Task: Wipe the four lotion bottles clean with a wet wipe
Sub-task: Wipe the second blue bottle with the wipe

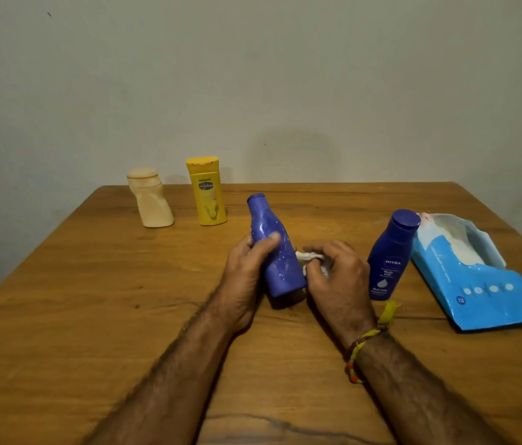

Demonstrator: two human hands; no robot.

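Slippage looks the main risk: left hand [247, 268] grips the tilted purple bottle [277, 252] over the table [93, 300], right hand [333, 274] pinching the wet wipe [304, 256] beside it; a wet surface could slide free.

1. Worktop [93, 284]: wood, brown, visible grain and dark knots, low satin sheen.
2. Purple bottle [280, 258]: plastic, matt body, surface speckled with pale spots and smears.
3. Dark blue bottle [389, 261]: smooth plastic, slight gloss, printed white label.
4. Yellow bottle [206, 200]: smooth plastic, mild sheen, printed front.
5. Cream bottle [150, 203]: plastic, matt, dull finish.
6. Wet wipe [309, 256]: white soft cloth-like sheet, crumpled.
7. Wipe packet [478, 284]: thin blue plastic film, glossy, creased, torn open at the top.
8. Wall [253, 75]: painted, matt, pale.
9. Wrist band [365, 342]: yellow thread, fibrous, with orange beads.
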